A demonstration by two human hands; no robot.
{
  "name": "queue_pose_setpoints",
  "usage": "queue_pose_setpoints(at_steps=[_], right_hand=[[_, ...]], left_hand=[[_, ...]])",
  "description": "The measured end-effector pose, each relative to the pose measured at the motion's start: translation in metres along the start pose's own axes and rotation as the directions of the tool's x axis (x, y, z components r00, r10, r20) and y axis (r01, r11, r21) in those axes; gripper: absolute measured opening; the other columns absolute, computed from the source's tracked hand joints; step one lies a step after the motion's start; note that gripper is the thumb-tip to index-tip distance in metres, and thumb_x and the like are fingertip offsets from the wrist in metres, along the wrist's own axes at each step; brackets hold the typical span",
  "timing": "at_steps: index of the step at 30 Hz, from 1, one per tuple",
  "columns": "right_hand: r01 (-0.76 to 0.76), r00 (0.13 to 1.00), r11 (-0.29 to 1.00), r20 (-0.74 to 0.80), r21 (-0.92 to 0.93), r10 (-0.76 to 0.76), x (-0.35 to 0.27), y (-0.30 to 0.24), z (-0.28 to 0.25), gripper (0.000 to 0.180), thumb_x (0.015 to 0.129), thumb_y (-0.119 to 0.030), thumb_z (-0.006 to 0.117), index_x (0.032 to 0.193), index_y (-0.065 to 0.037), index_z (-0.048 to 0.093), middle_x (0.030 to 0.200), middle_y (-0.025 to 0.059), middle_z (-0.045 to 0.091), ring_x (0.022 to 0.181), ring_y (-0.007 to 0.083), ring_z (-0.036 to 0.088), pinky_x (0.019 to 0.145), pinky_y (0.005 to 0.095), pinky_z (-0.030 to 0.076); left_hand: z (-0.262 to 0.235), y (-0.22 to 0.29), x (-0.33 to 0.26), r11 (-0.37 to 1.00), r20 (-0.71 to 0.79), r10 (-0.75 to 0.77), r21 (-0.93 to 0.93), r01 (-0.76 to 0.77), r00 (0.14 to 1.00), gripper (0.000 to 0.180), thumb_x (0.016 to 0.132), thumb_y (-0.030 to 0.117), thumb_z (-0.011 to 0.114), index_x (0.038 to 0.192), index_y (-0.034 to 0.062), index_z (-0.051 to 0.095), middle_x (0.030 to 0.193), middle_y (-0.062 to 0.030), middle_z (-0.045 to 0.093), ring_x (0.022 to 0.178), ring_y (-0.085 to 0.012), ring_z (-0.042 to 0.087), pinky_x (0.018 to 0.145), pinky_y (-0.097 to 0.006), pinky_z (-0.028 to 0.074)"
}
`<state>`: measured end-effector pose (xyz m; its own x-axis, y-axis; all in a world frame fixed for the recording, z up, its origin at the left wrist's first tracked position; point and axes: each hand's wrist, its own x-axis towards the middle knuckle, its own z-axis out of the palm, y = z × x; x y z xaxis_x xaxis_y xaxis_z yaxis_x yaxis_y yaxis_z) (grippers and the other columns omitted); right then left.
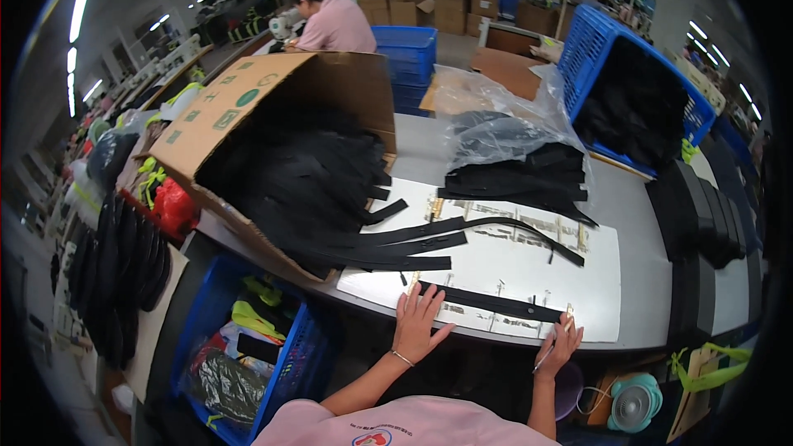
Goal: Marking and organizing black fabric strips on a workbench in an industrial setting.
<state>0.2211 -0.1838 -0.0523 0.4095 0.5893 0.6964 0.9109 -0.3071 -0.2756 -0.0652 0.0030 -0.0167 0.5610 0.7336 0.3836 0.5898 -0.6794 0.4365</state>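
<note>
My left hand [418, 320] lies flat with fingers spread on the near edge of a white template board [529, 260], just below the left end of a black fabric strip [487, 301]. My right hand [562, 343] is closed around a thin pen-like tool beside the strip's right end. More black strips [413, 244] spill over the board from a tipped cardboard box [256, 99].
A clear plastic bag with black strips [512, 169] lies at the back of the grey table [644, 231]. A tilted blue crate [636, 91] holds black fabric. Another blue crate [248, 347] sits on the floor to the left, a small fan [634, 403] to the right. A person in pink sits far back.
</note>
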Motion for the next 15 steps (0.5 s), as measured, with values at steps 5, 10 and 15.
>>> queue_pose_setpoints(at_steps=[5, 10, 15], right_hand=[[-0.009, 1.0, 1.0, 0.001, 0.003, 0.009, 0.0003, 0.001, 0.0023, 0.019, 0.093, -0.002, 0.057, 0.11, 0.002, 0.063, 0.132, 0.0233, 0.066, 0.134, 0.0412, 0.054, 0.12, 0.0623, 0.025], [0.009, 1.0, 1.0, -0.02, -0.003, -0.009, 0.0017, 0.0014, 0.0024, 0.02, 0.09, -0.001, 0.061, 0.11, 0.001, 0.065, 0.132, 0.021, 0.067, 0.131, 0.0398, 0.057, 0.119, 0.0619, 0.027], [0.012, 1.0, 0.999, 0.019, -0.036, -0.012, 0.0, 0.0053, 0.0006, 0.021, 0.093, -0.005, 0.063, 0.114, -0.003, 0.068, 0.131, 0.0173, 0.069, 0.129, 0.0375, 0.059, 0.118, 0.0586, 0.031]], left_hand=[[0.0019, -0.0001, -0.0015, 1.0, -0.015, -0.01, -0.025, 0.01, 1.0, 0.069, 0.092, 0.045, 0.07, 0.147, 0.0099, 0.052, 0.156, -0.0121, 0.045, 0.149, -0.0377, 0.032, 0.12, -0.058, 0.022], [-0.0008, 0.0006, 0.0012, 1.0, 0.016, -0.014, -0.008, 0.014, 1.0, 0.073, 0.091, 0.047, 0.07, 0.15, 0.0101, 0.048, 0.157, -0.0127, 0.044, 0.15, -0.0391, 0.032, 0.119, -0.059, 0.023], [0.0022, -0.001, -0.0008, 1.0, 0.02, -0.013, -0.015, 0.013, 1.0, 0.074, 0.088, 0.042, 0.072, 0.15, 0.0078, 0.048, 0.157, -0.0144, 0.043, 0.149, -0.041, 0.031, 0.119, -0.061, 0.021]])
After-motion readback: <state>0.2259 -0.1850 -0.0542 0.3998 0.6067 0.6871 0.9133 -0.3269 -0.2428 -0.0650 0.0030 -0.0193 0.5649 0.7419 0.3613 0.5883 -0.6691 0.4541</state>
